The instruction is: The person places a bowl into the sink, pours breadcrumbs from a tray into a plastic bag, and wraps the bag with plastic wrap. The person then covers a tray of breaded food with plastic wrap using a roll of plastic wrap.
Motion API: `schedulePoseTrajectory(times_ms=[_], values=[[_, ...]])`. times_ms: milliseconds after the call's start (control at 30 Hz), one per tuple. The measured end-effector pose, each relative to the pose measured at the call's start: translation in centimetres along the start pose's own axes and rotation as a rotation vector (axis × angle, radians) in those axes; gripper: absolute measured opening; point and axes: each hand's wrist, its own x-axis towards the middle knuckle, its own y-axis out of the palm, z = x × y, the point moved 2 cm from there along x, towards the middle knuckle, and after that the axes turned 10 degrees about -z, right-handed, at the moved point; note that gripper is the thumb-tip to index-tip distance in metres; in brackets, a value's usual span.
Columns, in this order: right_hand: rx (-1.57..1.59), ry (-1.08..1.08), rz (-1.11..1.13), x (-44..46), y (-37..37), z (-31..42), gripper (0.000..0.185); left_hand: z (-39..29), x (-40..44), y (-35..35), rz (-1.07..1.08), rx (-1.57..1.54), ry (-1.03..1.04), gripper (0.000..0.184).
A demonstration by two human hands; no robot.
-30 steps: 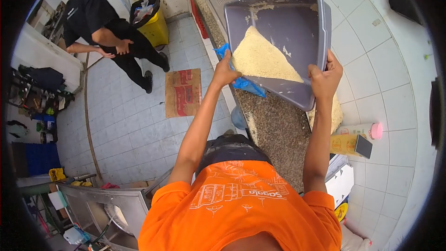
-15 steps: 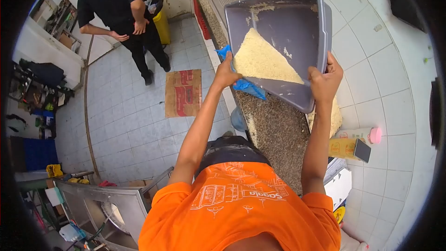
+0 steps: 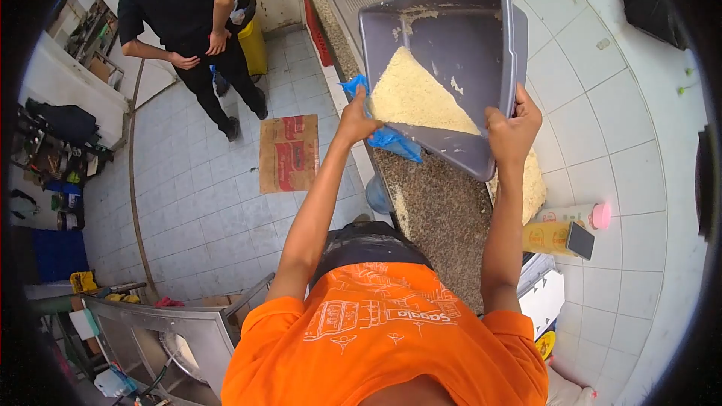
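A grey plastic tub (image 3: 470, 26) is tilted over the stone counter, held between my two hands. Pale yellow crumbly powder (image 3: 421, 98) has slid into its lower left corner. My left hand (image 3: 356, 118) is closed on the tub's left edge, with a blue plastic bag (image 3: 396, 143) bunched at that edge and under the fingers. My right hand (image 3: 513, 129) grips the tub's right rim, thumb on the inner side. Some powder residue clings to the tub's far wall. Whatever lies directly beneath the tub is hidden.
The granite counter (image 3: 444, 218) runs along my right. Behind my right forearm lies a pale yellow mass (image 3: 530, 189), beside a pink-capped bottle (image 3: 600, 216) and a phone (image 3: 580, 240). A person in black (image 3: 180, 0) stands at left; flattened cardboard (image 3: 289, 154) lies on the floor.
The whole view has shifted slightly, so the tub and both hands appear a little further left. The tub's tilt and the powder look nearly the same. Both hands keep their hold.
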Motion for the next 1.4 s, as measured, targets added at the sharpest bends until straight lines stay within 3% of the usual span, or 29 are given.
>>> schedulePoseTrajectory(times_ms=[67, 300, 367, 500, 1067, 1400], values=[[0.003, -0.039, 0.054, 0.1, -0.1, 0.4, 0.033, -0.3, -0.1, 0.0, -0.069, 0.024, 0.086, 0.1], [-0.157, -0.059, 0.024, -0.4, -0.1, -0.4, 0.034, 0.2, -0.1, 0.2, -0.098, -0.016, 0.084, 0.099], [0.021, -0.052, 0.032, -0.7, 0.5, 0.5, 0.036, 0.4, 0.4, 0.2, -0.079, 0.013, 0.116, 0.1], [-0.004, -0.017, 0.049, -0.2, -0.5, 0.4, 0.038, 0.2, 0.0, 0.3, -0.111, 0.01, 0.096, 0.098], [-0.106, -0.239, 0.009, -1.5, 0.6, 0.7, 0.041, 0.1, 0.1, 0.3, -0.097, 0.043, 0.072, 0.101], [-0.127, -0.209, -0.036, -1.5, 0.5, 0.4, 0.04, -0.2, -0.3, 0.2, -0.095, -0.024, 0.062, 0.099]])
